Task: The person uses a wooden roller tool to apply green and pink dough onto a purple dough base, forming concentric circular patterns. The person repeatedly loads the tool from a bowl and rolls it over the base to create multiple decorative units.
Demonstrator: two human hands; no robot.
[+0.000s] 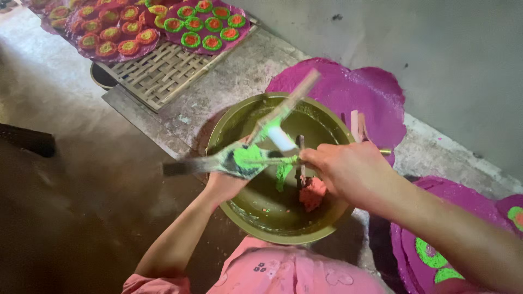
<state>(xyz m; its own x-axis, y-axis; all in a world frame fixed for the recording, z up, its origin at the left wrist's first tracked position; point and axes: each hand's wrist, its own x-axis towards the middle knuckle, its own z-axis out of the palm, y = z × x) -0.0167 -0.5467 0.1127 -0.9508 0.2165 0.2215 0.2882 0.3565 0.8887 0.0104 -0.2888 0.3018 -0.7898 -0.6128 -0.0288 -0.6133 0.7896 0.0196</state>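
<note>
Over a wide olive-green bowl (pixel 283 237) my left hand (pixel 233 166), smeared with bright green paste, grips a blurred flat wooden stick (pixel 297 92) that slants up to the right. A dark flat blade (pixel 182 166) sticks out to the left of this hand. My right hand (pixel 348 170) holds a thin stick (pixel 272 160) that points left and touches the green paste on my left hand. An orange-pink lump (pixel 312 193) lies inside the bowl below my right hand, and a strip of green paste (pixel 282 175) hangs beside it.
Purple sheets (pixel 348 90) lie behind the bowl, and purple discs with green marks (pixel 433 256) lie at the lower right. A woven bamboo tray (pixel 158 73) at the back carries purple sheets with several red and green rings (pixel 201 24). A grey wall rises on the right.
</note>
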